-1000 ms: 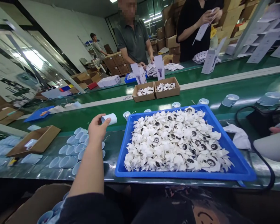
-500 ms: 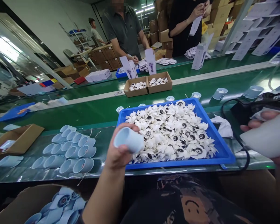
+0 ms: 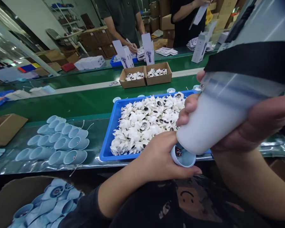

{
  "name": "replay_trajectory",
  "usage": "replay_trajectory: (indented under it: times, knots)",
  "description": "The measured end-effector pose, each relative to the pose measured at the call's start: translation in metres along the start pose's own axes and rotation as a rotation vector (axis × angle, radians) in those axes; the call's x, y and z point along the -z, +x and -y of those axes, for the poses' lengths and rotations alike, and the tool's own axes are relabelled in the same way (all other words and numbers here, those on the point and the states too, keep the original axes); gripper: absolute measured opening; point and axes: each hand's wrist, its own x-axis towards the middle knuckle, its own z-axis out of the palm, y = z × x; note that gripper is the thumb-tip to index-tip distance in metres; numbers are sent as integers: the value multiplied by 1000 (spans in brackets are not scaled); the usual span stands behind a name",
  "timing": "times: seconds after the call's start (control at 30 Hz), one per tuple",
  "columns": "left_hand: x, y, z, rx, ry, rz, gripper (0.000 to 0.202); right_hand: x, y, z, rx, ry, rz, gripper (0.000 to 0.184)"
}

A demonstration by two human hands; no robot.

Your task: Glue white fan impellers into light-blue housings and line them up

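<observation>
In the head view, my left hand (image 3: 159,158) is wrapped round a light blue plastic cylinder housing (image 3: 188,160). Its open mouth faces up, and a copper-coloured motor coil shows inside. My right hand (image 3: 242,139) grips a thick, frosted white cylindrical tool (image 3: 211,117) with a black band round its upper part. The lower end of that tool is tilted down over the housing's mouth; whether they touch, I cannot tell. Just behind both hands lies a blue tray (image 3: 106,139) heaped with white fan impellers (image 3: 137,123), some showing dark round hubs.
Rows of light blue housings (image 3: 61,139) lie at left on the bench, some with wires. Below them, a carton (image 3: 11,193) holds more. Two small cardboard boxes (image 3: 133,83) of white parts stand beyond the tray. Across the bench are two co-workers (image 3: 121,22) and printed boxes (image 3: 148,49).
My left hand has brought the housing right and down, turning its mouth upward. My right hand has carried the white tool in from the far right to above the housing. The view has shifted.
</observation>
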Motion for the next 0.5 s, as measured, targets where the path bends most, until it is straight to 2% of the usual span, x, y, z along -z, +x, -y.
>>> replay_trajectory:
  times: [0.07,0.27,0.33,0.43,0.5]
  knots:
    - [0,-1,1,9,3,-1,44,3,-1,-2,-7,-30,23,66]
    - [-3,0,7,-35,24,-24,43,10,-3,-6,147,-126,113,56]
    - [-3,1,6,-41,44,-23,42,5,-2,-7,142,-140,75,53]
    - [-2,3,4,-30,60,-2,45,-2,2,-4,59,-119,-13,55]
    - [3,2,7,-2,94,52,53,3,3,1,55,-109,-35,60]
